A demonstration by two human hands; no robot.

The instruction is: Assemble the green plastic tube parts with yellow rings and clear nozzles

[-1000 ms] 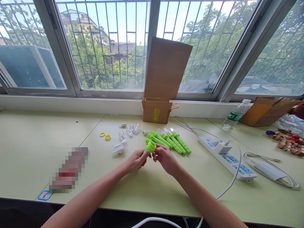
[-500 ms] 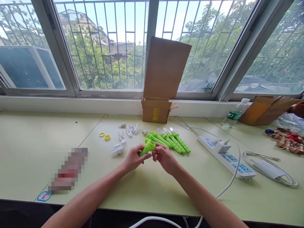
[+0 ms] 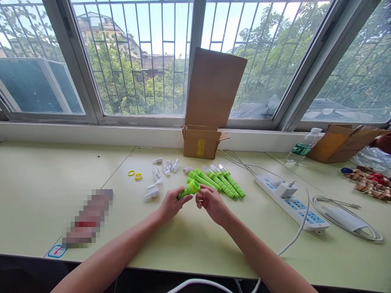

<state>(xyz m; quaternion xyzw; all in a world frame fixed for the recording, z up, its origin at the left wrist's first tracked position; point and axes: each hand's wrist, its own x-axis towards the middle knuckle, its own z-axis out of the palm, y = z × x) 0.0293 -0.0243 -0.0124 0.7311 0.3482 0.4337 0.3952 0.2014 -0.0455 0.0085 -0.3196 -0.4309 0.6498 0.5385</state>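
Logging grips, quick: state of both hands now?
Left hand: closed, holding a green handle.
Right hand: partly closed at its flared end; grip cannot be told.

Left grip [image 3: 171,202] holds a green tube [image 3: 187,190] — tilted.

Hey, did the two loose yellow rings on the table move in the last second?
No. Judged against the table seam, the yellow rings show no visible shift; both lie just right of it, as before.
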